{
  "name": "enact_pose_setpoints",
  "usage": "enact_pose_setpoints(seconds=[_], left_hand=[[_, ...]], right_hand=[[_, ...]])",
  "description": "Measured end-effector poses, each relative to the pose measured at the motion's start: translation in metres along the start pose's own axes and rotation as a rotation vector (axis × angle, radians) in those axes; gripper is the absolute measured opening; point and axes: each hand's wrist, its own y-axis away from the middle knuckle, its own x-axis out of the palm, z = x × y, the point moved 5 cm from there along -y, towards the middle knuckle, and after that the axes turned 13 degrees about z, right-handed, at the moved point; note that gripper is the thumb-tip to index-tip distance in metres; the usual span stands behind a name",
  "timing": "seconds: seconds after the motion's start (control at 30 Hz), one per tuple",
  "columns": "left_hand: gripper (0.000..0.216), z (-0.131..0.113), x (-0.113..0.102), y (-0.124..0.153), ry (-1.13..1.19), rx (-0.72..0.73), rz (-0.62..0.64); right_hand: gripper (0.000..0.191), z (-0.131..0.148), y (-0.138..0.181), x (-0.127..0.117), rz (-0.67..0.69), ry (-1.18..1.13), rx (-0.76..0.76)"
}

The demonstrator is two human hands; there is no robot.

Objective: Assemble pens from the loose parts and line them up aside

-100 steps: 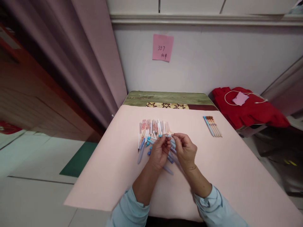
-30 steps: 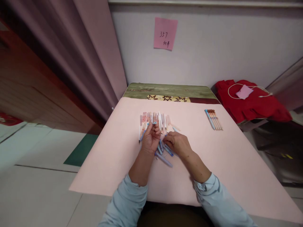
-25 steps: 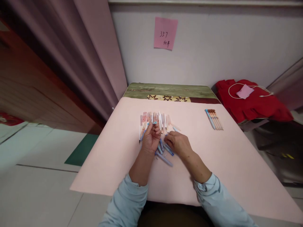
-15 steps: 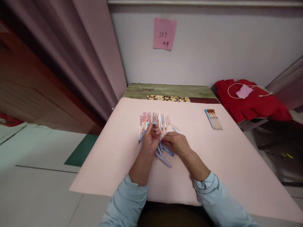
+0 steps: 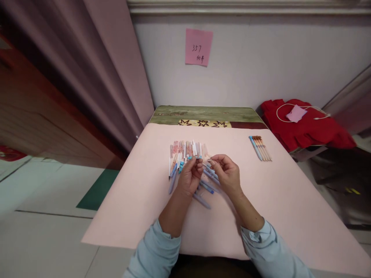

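Note:
My left hand (image 5: 189,178) and my right hand (image 5: 227,173) are raised side by side over a heap of pen parts (image 5: 185,158) on the pink table cover (image 5: 139,200). The left fingers are closed on a pen piece with a light blue end (image 5: 193,157). The right fingers pinch a small thin piece near the left fingertips; I cannot make out what it is. Blue pen barrels (image 5: 206,188) lie under and between my hands. White refills and pink patterned barrels lie in a row just beyond them.
A neat row of finished pens (image 5: 260,148) lies at the right of the pink cover. Beyond it is a green table edge (image 5: 203,114). A red cloth (image 5: 304,125) with a white cable lies to the right. A pink note (image 5: 198,46) hangs on the wall.
My right hand has lifted off the heap with a small piece and come up next to my left hand. My left hand kept its pen piece and drew back slightly.

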Motion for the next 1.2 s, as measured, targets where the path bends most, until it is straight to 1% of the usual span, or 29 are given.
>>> enact_pose_setpoints(seconds=[0.03, 0.1, 0.23, 0.43, 0.57, 0.6, 0.67, 0.77, 0.83, 0.93, 1.07, 1.2], left_hand=[[0.008, 0.003, 0.001, 0.001, -0.021, -0.017, 0.01], [0.01, 0.009, 0.003, 0.002, -0.053, -0.056, 0.048], [0.015, 0.016, 0.006, 0.003, -0.072, -0.105, 0.106], [0.016, 0.016, 0.005, 0.003, -0.068, -0.09, 0.085], [0.019, 0.015, 0.007, 0.003, -0.084, -0.069, 0.081], [0.02, 0.015, 0.008, 0.004, -0.093, -0.064, 0.082], [0.024, 0.015, 0.008, 0.004, -0.114, -0.061, 0.078], [0.028, 0.015, 0.009, 0.006, -0.141, -0.088, 0.063], [0.03, 0.016, 0.009, 0.007, -0.157, -0.112, 0.064], [0.032, 0.017, 0.01, 0.007, -0.195, -0.152, 0.075], [0.032, 0.018, 0.01, 0.008, -0.215, -0.172, 0.077], [0.028, 0.019, 0.011, 0.008, -0.137, -0.22, 0.093]], right_hand=[[0.02, 0.001, 0.0, 0.0, -0.012, -0.035, -0.004], [0.019, 0.003, 0.0, 0.0, -0.038, -0.02, -0.017], [0.016, 0.008, 0.001, -0.005, -0.082, 0.16, -0.055], [0.013, 0.02, 0.003, -0.004, -0.069, 0.375, -0.152], [0.014, 0.022, 0.005, 0.0, -0.059, 0.42, -0.156], [0.013, 0.02, 0.004, 0.0, -0.065, 0.381, -0.132], [0.016, 0.011, 0.003, -0.001, -0.048, 0.186, -0.033], [0.026, -0.007, 0.0, 0.005, 0.068, -0.248, 0.162], [0.031, -0.014, 0.0, 0.008, 0.122, -0.428, 0.254], [0.033, -0.018, 0.0, 0.006, 0.12, -0.495, 0.315], [0.035, -0.016, 0.001, 0.009, 0.15, -0.5, 0.328], [0.034, -0.012, 0.0, 0.01, 0.147, -0.522, 0.323]])
